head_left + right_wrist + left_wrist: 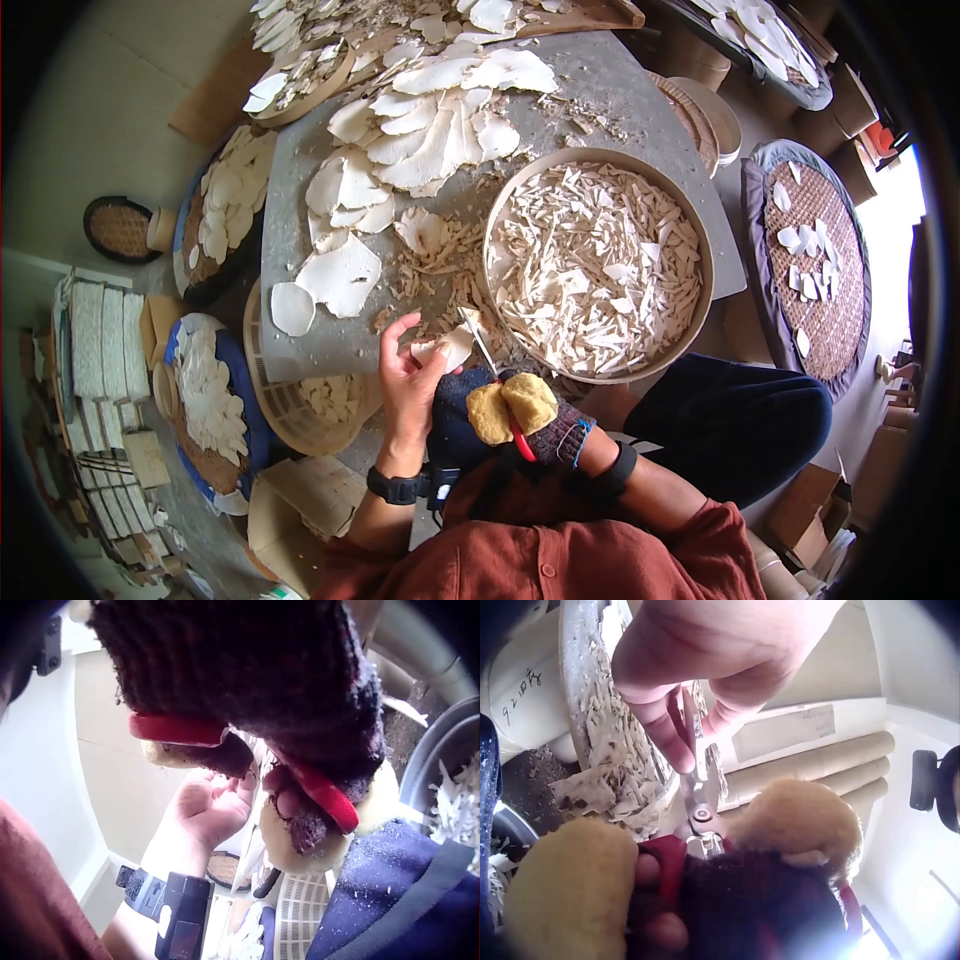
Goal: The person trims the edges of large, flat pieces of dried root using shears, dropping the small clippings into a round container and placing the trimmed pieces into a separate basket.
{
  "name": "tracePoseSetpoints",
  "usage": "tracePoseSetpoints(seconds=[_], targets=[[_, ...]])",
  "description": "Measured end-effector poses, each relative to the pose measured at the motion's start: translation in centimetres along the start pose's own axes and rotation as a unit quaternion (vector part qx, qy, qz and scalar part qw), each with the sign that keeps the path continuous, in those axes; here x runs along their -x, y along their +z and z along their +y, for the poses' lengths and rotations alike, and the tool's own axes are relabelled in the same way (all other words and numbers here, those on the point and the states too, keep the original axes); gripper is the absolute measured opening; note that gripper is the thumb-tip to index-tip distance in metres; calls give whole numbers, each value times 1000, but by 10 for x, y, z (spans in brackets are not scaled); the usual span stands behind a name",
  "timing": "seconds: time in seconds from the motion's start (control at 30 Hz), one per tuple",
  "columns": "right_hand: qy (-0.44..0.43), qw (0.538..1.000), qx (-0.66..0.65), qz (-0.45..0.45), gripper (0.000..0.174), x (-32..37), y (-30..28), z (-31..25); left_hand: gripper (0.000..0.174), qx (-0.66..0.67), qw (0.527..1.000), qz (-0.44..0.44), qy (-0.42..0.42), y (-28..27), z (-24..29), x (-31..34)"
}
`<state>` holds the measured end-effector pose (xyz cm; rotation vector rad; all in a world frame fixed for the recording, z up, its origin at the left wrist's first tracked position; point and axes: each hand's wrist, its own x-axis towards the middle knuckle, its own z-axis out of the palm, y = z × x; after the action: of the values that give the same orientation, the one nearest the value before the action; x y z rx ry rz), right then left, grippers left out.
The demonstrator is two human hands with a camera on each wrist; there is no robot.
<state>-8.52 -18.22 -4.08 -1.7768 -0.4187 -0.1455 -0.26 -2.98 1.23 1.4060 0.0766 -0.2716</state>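
My bare left hand (405, 385) pinches a thin, pale dried slice (452, 350) between thumb and fingers, over the near edge of the grey table (310, 358). On my right hand (247, 671) is a dark knitted glove with bare fingertips, and it grips red-handled scissors (699, 816). Yellow sponge padding (490, 412) wraps the handles. The scissor blades point away from me and lie right beside the slice. In the left wrist view, the left fingers overlap the blades. Close ahead of the hands stands a round tray (707, 290) full of cut pale strips.
Large pale slices (435, 135) lie piled on the table, with brown scraps around them. A plastic basket (268, 375) with pieces sits at the lower left. More slices lie on a woven round tray (845, 300) to the right.
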Motion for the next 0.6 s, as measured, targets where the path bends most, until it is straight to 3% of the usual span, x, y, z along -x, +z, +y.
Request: tracePoseSetpoints(seconds=[0.13, 0.2, 0.27, 0.33, 0.4, 0.47, 0.53, 0.6], targets=[[36, 997, -61, -19, 25, 3, -3, -3, 46, 41, 997, 38, -44, 9, 1, 4], [112, 984, -136, 0, 25, 9, 1, 7, 44, 44, 998, 21, -32, 11, 4, 11], [110, 986, -128, 2, 26, 11, 2, 13, 42, 55, 998, 28, -13, 11, 2, 11], [35, 998, -41, -15, 28, 6, -3, 2, 39, 75, 995, 63, 7, 7, -7, 8], [114, 982, -145, -51, 28, 7, 1, 2, 36, 74, 993, 85, 28, 7, -8, 5], [116, 984, -108, -86, 28, 11, 3, -1, 33, 60, 994, 90, 33, 3, -12, 0], [35, 990, 68, -116, 28, 12, 4, -10, 31, 32, 996, 79, 26, -12, -22, -12], [102, 986, -44, -122, 29, 16, 10, -7, 32, 0, 998, 63, 9, -17, -23, -13]])
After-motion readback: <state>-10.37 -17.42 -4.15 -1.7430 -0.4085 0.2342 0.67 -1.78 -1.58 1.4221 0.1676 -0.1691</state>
